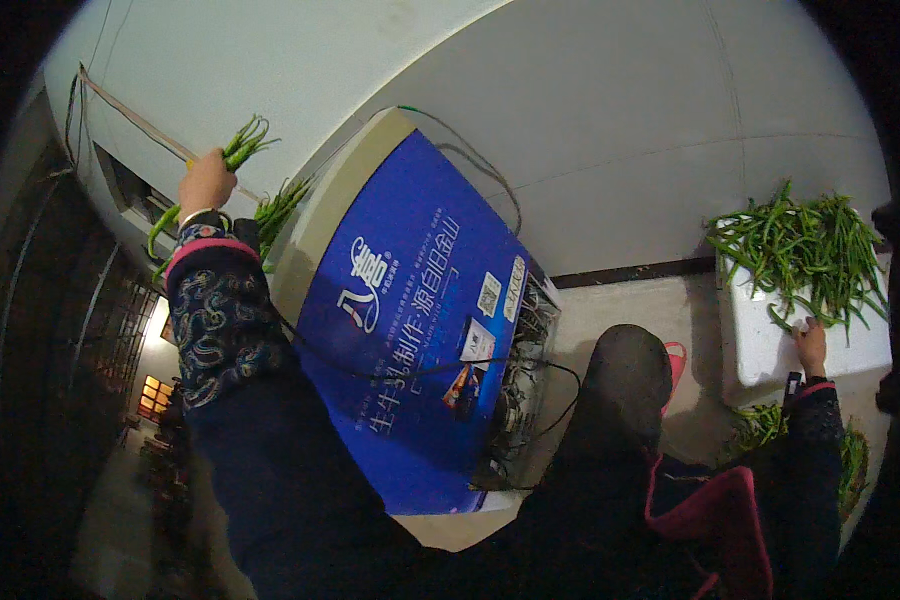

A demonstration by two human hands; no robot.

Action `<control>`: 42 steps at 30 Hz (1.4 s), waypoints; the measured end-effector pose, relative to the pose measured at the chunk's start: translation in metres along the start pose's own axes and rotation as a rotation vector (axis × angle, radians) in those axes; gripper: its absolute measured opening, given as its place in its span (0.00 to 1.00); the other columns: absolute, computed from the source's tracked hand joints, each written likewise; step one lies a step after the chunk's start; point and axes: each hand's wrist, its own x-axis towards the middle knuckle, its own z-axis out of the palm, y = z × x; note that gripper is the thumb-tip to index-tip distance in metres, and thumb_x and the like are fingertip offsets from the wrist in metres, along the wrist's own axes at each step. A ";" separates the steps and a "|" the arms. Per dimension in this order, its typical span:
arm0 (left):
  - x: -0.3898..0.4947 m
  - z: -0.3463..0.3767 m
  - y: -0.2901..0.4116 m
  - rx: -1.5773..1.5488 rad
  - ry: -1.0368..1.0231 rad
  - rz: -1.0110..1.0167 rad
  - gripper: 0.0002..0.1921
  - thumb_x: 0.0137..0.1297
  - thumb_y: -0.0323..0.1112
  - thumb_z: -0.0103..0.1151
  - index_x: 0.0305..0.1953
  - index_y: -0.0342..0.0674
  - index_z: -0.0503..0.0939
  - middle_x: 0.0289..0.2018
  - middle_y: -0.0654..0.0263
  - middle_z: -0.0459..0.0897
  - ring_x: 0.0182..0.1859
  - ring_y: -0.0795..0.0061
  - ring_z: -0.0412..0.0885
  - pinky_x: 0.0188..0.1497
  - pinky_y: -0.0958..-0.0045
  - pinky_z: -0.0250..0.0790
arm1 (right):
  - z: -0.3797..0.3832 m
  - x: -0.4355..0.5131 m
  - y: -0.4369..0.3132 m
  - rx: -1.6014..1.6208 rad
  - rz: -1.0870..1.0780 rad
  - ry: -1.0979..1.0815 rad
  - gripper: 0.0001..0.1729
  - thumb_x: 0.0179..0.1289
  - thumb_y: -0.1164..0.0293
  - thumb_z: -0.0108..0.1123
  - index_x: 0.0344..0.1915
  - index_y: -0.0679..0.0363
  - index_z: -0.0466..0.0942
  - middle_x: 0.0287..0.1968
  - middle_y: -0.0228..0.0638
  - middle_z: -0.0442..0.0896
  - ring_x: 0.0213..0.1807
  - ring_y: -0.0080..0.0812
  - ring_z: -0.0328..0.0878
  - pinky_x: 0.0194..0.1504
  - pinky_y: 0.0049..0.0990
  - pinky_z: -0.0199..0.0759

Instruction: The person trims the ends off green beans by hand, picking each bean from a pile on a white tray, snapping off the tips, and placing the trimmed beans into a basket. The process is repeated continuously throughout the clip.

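My left hand (207,182), raised at the upper left, grips a bunch of long green chili peppers (246,144) with the tips sticking out past the fist. More green chili peppers (279,214) lie near the wrist, on top of a blue chest freezer (390,322). Over at the far right, my right hand (811,346) is at the near edge of a heap of green chili peppers (810,251) on a white foam box (754,349). Its fingertips pinch the end of a single curved green pepper (780,321).
Black cable (420,371) hangs across the freezer's printed front, beside its exposed lower grille (521,375). A grey and white wall (607,150) stands behind. Below the box lie more green peppers (761,426). My knee (630,367) and a pink slipper (675,367) are between freezer and box.
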 end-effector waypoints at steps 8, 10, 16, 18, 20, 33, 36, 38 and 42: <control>0.002 0.050 -0.019 0.235 -0.212 -0.049 0.19 0.50 0.38 0.56 0.47 0.46 0.76 0.42 0.57 0.80 0.48 0.58 0.77 0.48 0.60 0.69 | 0.019 0.019 0.009 -0.108 0.029 -0.058 0.27 0.51 0.64 0.59 0.48 0.70 0.70 0.52 0.54 0.68 0.54 0.53 0.65 0.54 0.38 0.63; -0.002 0.056 -0.020 0.232 -0.231 -0.041 0.20 0.50 0.38 0.56 0.47 0.47 0.76 0.42 0.57 0.80 0.48 0.58 0.77 0.48 0.60 0.69 | 0.024 0.019 0.007 -0.157 0.005 -0.042 0.25 0.52 0.66 0.59 0.47 0.69 0.70 0.51 0.54 0.68 0.53 0.53 0.65 0.53 0.38 0.63; -0.007 0.069 -0.023 0.236 -0.279 0.006 0.17 0.49 0.38 0.55 0.44 0.49 0.79 0.42 0.58 0.80 0.47 0.58 0.77 0.49 0.61 0.69 | 0.038 0.030 -0.001 -0.143 -0.049 -0.042 0.22 0.52 0.67 0.59 0.46 0.67 0.71 0.49 0.52 0.69 0.50 0.54 0.67 0.49 0.41 0.65; -0.010 0.073 -0.022 0.220 -0.203 0.037 0.17 0.49 0.38 0.55 0.44 0.46 0.80 0.41 0.58 0.81 0.47 0.57 0.77 0.49 0.61 0.69 | 0.040 0.032 0.000 -0.158 -0.016 -0.051 0.21 0.51 0.68 0.59 0.45 0.66 0.71 0.48 0.52 0.70 0.48 0.54 0.69 0.49 0.41 0.66; -0.009 0.076 -0.018 0.232 -0.252 -0.035 0.18 0.49 0.38 0.55 0.43 0.44 0.79 0.41 0.56 0.80 0.47 0.57 0.77 0.49 0.61 0.69 | 0.041 0.034 0.001 -0.142 -0.027 -0.028 0.22 0.51 0.67 0.59 0.46 0.66 0.71 0.48 0.51 0.70 0.49 0.53 0.69 0.49 0.41 0.66; 0.016 0.123 -0.046 -0.477 -0.440 -0.196 0.41 0.49 0.57 0.64 0.54 0.25 0.67 0.48 0.46 0.75 0.52 0.60 0.74 0.54 0.65 0.65 | 0.036 0.032 0.006 -0.154 -0.028 -0.029 0.27 0.52 0.64 0.60 0.50 0.69 0.69 0.51 0.55 0.69 0.52 0.52 0.68 0.52 0.39 0.65; 0.013 0.109 -0.043 -0.457 -0.536 -0.240 0.39 0.46 0.56 0.66 0.52 0.30 0.71 0.48 0.49 0.76 0.53 0.61 0.74 0.54 0.64 0.63 | 0.033 0.033 0.003 -0.151 0.014 -0.096 0.28 0.52 0.65 0.61 0.50 0.69 0.70 0.50 0.55 0.70 0.52 0.51 0.68 0.53 0.39 0.64; 0.009 0.091 -0.036 -0.419 -0.748 -0.080 0.39 0.46 0.56 0.66 0.54 0.34 0.71 0.49 0.49 0.76 0.54 0.61 0.73 0.55 0.64 0.63 | 0.032 0.034 0.003 -0.165 -0.015 -0.086 0.26 0.53 0.65 0.60 0.50 0.69 0.70 0.49 0.55 0.70 0.52 0.52 0.68 0.53 0.39 0.64; -0.016 0.069 -0.018 0.082 -0.646 -0.021 0.42 0.44 0.53 0.67 0.59 0.39 0.65 0.51 0.52 0.75 0.54 0.60 0.73 0.55 0.63 0.65 | 0.035 0.037 0.003 -0.211 -0.045 -0.150 0.24 0.54 0.66 0.59 0.48 0.69 0.70 0.48 0.55 0.71 0.51 0.52 0.68 0.53 0.40 0.64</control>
